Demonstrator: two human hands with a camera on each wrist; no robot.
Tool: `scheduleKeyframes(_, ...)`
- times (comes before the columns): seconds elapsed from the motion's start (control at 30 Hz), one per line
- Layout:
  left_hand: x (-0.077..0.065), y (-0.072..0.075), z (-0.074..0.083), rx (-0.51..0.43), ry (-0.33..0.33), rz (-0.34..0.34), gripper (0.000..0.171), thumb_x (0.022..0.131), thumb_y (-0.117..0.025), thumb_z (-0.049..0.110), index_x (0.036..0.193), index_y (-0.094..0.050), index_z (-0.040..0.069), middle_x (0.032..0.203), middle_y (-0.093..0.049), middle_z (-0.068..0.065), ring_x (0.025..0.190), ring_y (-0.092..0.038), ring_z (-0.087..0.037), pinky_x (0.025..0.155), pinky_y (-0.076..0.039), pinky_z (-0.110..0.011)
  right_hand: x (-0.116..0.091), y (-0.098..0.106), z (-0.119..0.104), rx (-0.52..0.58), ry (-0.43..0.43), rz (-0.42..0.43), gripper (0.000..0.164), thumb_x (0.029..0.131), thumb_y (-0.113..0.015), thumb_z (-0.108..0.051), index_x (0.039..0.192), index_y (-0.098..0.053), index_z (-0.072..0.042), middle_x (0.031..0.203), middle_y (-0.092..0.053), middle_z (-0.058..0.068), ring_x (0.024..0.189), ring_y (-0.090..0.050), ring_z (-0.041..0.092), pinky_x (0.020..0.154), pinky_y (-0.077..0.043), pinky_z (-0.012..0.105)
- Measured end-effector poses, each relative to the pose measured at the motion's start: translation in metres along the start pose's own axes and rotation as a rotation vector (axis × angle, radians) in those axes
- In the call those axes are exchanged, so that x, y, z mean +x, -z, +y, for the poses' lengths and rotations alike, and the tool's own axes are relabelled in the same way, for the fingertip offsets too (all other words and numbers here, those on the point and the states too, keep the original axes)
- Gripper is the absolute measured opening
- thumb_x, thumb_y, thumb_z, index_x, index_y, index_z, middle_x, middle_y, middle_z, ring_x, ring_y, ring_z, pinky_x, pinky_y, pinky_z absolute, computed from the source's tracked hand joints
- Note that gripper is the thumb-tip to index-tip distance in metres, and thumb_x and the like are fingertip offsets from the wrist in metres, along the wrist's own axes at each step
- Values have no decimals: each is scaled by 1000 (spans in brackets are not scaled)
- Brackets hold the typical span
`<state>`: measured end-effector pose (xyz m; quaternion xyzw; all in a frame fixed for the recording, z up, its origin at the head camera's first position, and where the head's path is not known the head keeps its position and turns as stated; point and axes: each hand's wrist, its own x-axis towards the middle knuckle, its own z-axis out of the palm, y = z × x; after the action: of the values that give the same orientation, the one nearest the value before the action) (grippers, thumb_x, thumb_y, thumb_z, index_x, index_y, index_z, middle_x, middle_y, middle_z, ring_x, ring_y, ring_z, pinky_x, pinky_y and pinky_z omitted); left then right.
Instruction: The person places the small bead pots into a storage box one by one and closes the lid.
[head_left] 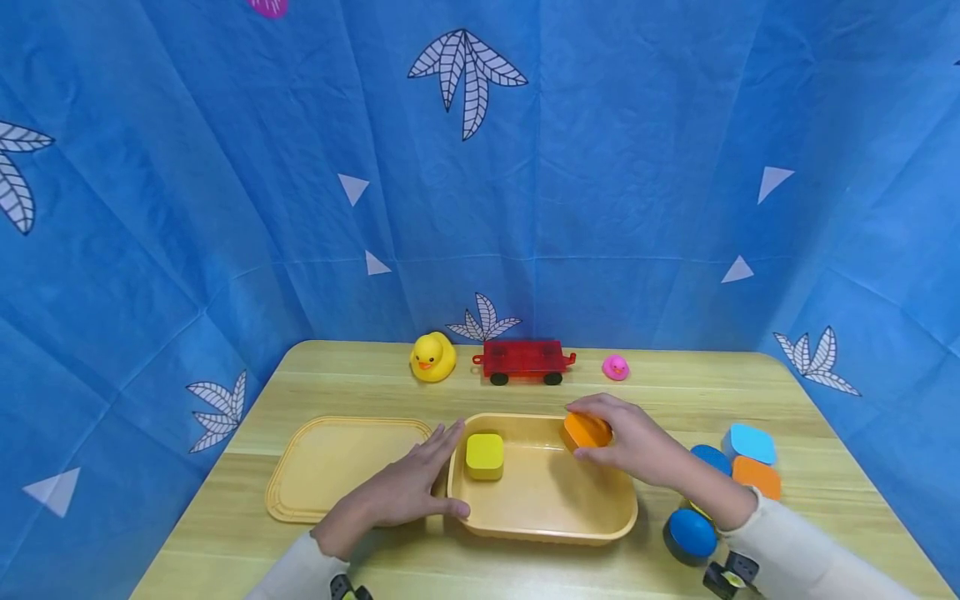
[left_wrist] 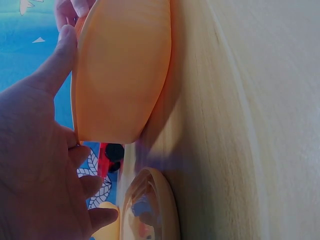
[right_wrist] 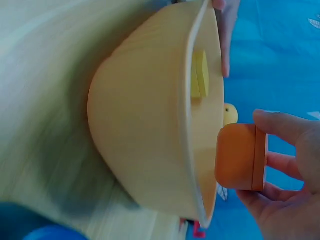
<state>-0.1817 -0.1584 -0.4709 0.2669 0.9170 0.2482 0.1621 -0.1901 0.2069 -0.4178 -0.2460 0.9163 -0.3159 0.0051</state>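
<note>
A tan oval-cornered bin (head_left: pixel 555 532) sits on the table, holding a yellow rounded block (head_left: pixel 484 457) near its left end. Over the bin's right end, my right hand (head_left: pixel 637 442) grips an orange rounded block (head_left: pixel 587 431) between thumb and fingers. The right wrist view has that orange block (right_wrist: pixel 237 157) level with the bin's rim. At the bin's left side, my left hand (head_left: pixel 408 483) rests against the rim with fingers spread, the thumb along the near edge. In the left wrist view the thumb touches the bin's wall (left_wrist: pixel 122 75).
A tan lid (head_left: pixel 348 467) lies left of the bin. Behind stand a yellow duck (head_left: pixel 432 357), a red toy wagon (head_left: pixel 525 360) and a small pink duck (head_left: pixel 616 367). To the right cluster a light blue block (head_left: pixel 750 443), another orange block (head_left: pixel 757 477) and dark blue round pieces (head_left: pixel 692 535).
</note>
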Motion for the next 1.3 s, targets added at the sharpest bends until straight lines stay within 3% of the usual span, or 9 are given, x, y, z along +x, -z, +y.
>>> scheduleKeyframes(0.23, 1, 0, -1, -1, 13, -5, 113, 87, -70, 67, 168, 0, 30, 174, -6, 5, 160, -5, -26, 126, -17, -57, 8, -20, -9, -21, 53, -5, 56, 83, -88, -20, 134, -68, -5, 128, -69, 12, 112, -65, 30, 96, -57, 49)
scheduleKeyframes(0.53, 2, -1, -1, -3, 22, -6, 113, 87, -69, 69, 167, 0, 31, 174, -6, 5, 160, -5, -27, 122, -24, -62, 21, -43, -7, -8, 133, -69, 54, 85, -86, -18, 134, -67, -7, 133, -68, 10, 123, -62, 35, 105, -50, 54)
scheduleKeyframes(0.77, 1, -1, -2, -1, 10, -2, 112, 88, -69, 67, 167, 1, 30, 174, -5, 4, 160, -5, -28, 120, -27, -64, 29, -57, -10, -3, 108, -141, 56, 84, -85, -14, 136, -65, -6, 136, -66, 12, 128, -60, 37, 108, -47, 56)
scheduleKeyframes(1.0, 1, -1, -2, -5, 17, -2, 113, 87, -69, 69, 167, 1, 31, 174, -5, 4, 160, -6, -28, 119, -29, -65, 33, -69, -12, 6, 65, -147, 66, 79, -88, -11, 138, -59, 0, 136, -65, 17, 127, -60, 38, 110, -46, 55)
scheduleKeyframes(1.3, 1, -2, -4, -4, 6, -2, 113, 87, -69, 69, 167, 2, 31, 174, -5, 3, 160, -6, -29, 117, -31, -66, 35, -77, -11, 20, 96, -168, 68, 77, -84, -4, 141, -59, 2, 140, -62, 19, 132, -56, 40, 112, -43, 57)
